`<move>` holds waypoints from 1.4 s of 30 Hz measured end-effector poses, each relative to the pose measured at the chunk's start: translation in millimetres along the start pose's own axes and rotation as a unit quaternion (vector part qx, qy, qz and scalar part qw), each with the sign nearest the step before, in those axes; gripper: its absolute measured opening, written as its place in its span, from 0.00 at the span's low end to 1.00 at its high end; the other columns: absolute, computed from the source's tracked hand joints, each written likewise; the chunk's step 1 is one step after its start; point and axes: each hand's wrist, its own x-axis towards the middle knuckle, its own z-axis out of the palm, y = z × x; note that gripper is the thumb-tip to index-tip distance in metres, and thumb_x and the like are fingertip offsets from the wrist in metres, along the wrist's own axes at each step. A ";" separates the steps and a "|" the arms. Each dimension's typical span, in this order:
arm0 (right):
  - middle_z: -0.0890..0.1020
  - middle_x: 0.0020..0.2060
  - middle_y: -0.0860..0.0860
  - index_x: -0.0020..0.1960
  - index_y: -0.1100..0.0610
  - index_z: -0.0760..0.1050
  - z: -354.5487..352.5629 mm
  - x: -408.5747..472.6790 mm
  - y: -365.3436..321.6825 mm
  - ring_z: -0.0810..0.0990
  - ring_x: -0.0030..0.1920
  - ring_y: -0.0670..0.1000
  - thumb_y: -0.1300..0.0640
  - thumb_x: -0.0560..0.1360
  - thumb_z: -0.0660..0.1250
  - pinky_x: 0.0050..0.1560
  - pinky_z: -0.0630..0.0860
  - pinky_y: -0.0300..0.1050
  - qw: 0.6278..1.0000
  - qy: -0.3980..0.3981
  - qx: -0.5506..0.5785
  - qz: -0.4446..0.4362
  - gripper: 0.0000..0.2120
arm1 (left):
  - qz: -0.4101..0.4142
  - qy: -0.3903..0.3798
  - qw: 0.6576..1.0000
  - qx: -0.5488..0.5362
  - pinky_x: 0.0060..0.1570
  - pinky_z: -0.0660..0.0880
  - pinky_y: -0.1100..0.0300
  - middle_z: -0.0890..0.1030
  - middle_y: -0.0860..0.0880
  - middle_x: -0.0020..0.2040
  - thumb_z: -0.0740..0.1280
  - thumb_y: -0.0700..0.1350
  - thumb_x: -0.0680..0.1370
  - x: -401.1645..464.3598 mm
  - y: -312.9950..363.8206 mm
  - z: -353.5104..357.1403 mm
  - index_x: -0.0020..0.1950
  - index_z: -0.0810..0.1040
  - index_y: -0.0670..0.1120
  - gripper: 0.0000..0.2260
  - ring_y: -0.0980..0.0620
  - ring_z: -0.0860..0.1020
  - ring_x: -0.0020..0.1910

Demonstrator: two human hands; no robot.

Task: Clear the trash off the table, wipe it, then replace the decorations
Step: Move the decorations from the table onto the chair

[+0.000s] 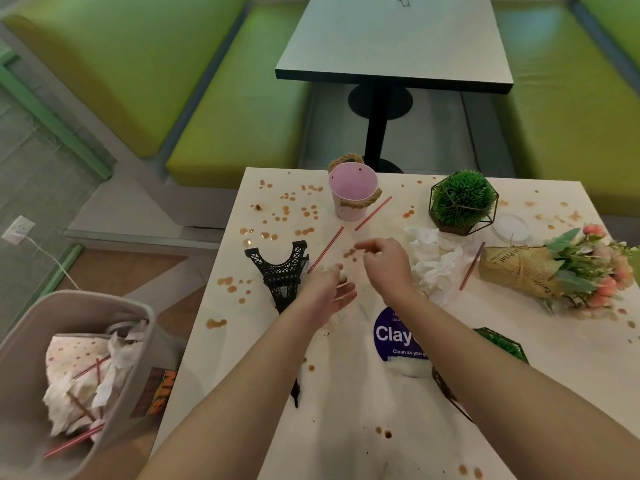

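Green booth seats ring a white table [519,393] spotted with brown drips. My left hand [329,292] hovers loose-fingered and holding nothing; my right hand [386,265] curls its fingertips, though I cannot tell if it pinches anything. Outward lie three red straws [325,249], one crumpled tissue [434,258], one tower model [282,271], one pink pail [351,192], one bouquet [561,268]. I judge trash is gathered toward the bin [31,327] beside the table.

Purple sticker [393,336] reads "Clay", "Clean as you"; bouquet wrap [516,268] "Print".
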 end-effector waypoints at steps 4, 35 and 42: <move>0.74 0.56 0.50 0.54 0.48 0.82 13.0 28.4 1.5 0.71 0.61 0.54 0.59 0.80 0.58 0.54 0.76 0.50 0.984 -0.066 -0.160 -0.044 0.15 | 0.018 0.076 0.995 0.055 0.31 0.65 0.63 0.67 0.49 0.35 0.57 0.48 0.82 11.1 -3.8 -6.8 0.49 0.74 0.45 0.10 0.54 0.64 0.30; 0.84 0.39 0.43 0.47 0.47 0.84 7.0 -31.4 37.6 0.81 0.41 0.47 0.47 0.74 0.71 0.39 0.78 0.44 0.958 -0.062 -0.272 0.072 0.07 | 0.055 0.097 0.980 0.168 0.31 0.63 0.60 0.72 0.50 0.35 0.57 0.52 0.80 11.2 -37.2 -24.2 0.44 0.74 0.48 0.13 0.53 0.65 0.28; 0.83 0.35 0.48 0.42 0.53 0.83 12.5 -48.3 31.4 0.80 0.37 0.51 0.47 0.71 0.71 0.34 0.71 0.41 0.950 -0.068 -0.262 0.154 0.09 | 0.055 0.070 0.986 0.140 0.27 0.62 0.63 0.70 0.52 0.33 0.57 0.49 0.81 -3.1 -41.5 -31.0 0.44 0.72 0.47 0.09 0.55 0.64 0.26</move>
